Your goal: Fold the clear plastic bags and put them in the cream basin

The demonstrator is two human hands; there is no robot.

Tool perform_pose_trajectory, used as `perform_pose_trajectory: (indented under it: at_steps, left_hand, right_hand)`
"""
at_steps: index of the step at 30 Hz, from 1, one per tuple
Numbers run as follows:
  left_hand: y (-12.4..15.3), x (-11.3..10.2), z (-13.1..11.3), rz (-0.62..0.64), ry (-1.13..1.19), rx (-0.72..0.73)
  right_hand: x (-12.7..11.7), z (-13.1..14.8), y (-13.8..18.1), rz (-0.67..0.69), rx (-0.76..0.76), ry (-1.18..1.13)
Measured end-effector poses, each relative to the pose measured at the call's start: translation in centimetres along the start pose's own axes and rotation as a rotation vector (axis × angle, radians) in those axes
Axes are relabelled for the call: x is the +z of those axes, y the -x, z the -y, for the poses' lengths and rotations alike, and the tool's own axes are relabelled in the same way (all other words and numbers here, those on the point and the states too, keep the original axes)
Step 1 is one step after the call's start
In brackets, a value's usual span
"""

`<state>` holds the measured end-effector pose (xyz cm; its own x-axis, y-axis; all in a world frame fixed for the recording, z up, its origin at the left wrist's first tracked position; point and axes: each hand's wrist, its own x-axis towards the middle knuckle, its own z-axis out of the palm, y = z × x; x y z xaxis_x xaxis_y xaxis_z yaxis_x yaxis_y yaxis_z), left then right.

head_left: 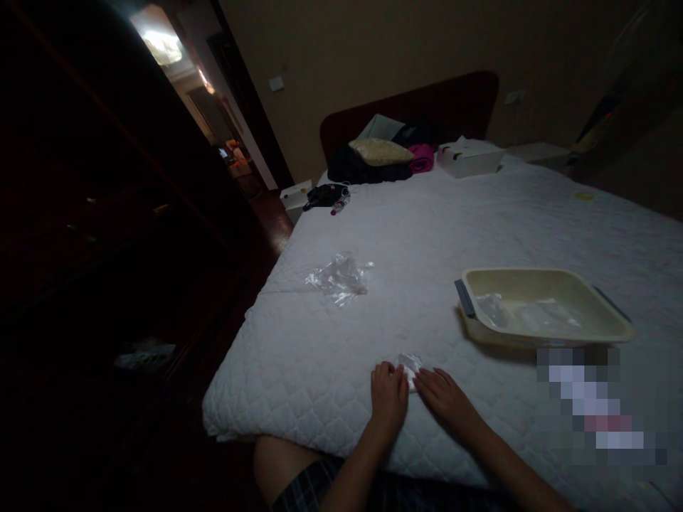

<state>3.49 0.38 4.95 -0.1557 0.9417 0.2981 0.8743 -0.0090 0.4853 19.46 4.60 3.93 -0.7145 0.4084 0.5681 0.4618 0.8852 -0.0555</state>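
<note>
Both my hands rest near the front edge of a white quilted bed [427, 235]. A small crumpled piece of clear plastic [410, 365] lies between them on the quilt. My left hand [388, 395] has its fingers curled down and pressed on the plastic's left side. My right hand [444, 397] lies flatter, with its fingertips on the plastic's right side. A larger crumpled clear plastic bag [339, 276] lies farther out on the bed to the left.
A beige tray [544, 306] with dark handles holds clear plastic pieces at the right. Clothes, a pillow and a white box [468, 158] sit by the headboard. A dark cabinet [107, 213] stands left of the bed.
</note>
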Motion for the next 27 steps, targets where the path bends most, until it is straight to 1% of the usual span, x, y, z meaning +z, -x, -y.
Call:
perform_pose_trajectory:
  at_steps: [3, 8, 9, 10, 12, 14, 17, 19, 20, 22, 25, 27]
  left_hand:
    - [-0.3, -0.6, 0.5, -0.001, 0.202, -0.065]
    - [-0.5, -1.8, 1.3, 0.026, 0.580, 0.024]
    - [-0.6, -2.0, 1.2, 0.035, 0.674, -0.008]
    - [-0.7, -2.1, 1.1, 0.047, 0.777, -0.072]
    - [-1.0, -2.1, 0.6, 0.082, 0.957, -0.237]
    - [-1.3, -1.9, 0.0, 0.118, 1.062, -0.361]
    - [-1.5, -1.3, -0.7, 0.125, 1.124, -0.442]
    - [-1.5, -0.9, -1.1, 0.122, 1.163, -0.488]
    - [-1.5, -0.7, -1.3, 0.123, 1.178, -0.504]
    - [-1.5, -0.4, -1.7, 0.125, 1.194, -0.522]
    - [-1.7, 0.1, -2.5, 0.135, 1.182, -0.514]
    - [-1.9, 0.3, -3.0, 0.144, 1.145, -0.483]
  right_hand:
    - [-0.4, 0.1, -0.8, -0.027, 0.048, -0.056]
    - [-2.9, -0.1, -3.1, 0.046, 0.254, -0.303]
    - [-3.4, -0.2, -3.5, 0.049, 0.273, -0.347]
    - [-3.8, -0.4, -3.8, 0.050, 0.291, -0.390]
    - [-4.5, -0.8, -4.4, 0.044, 0.377, -0.485]
    - [-4.8, -1.3, -4.8, 0.023, 0.566, -0.603]
    - [-4.7, -1.7, -5.2, -0.045, 0.921, -0.809]
    - [-4.6, -1.7, -5.5, -0.057, 1.060, -0.937]
    - [-4.5, -1.6, -5.6, -0.048, 1.088, -0.983]
    - [-4.6, -1.4, -5.8, -0.011, 1.088, -1.026]
    - [-5.4, -1.8, -5.8, -0.003, 1.056, -0.988]
    - [-6.4, -2.9, -5.6, -0.021, 1.052, -0.940]
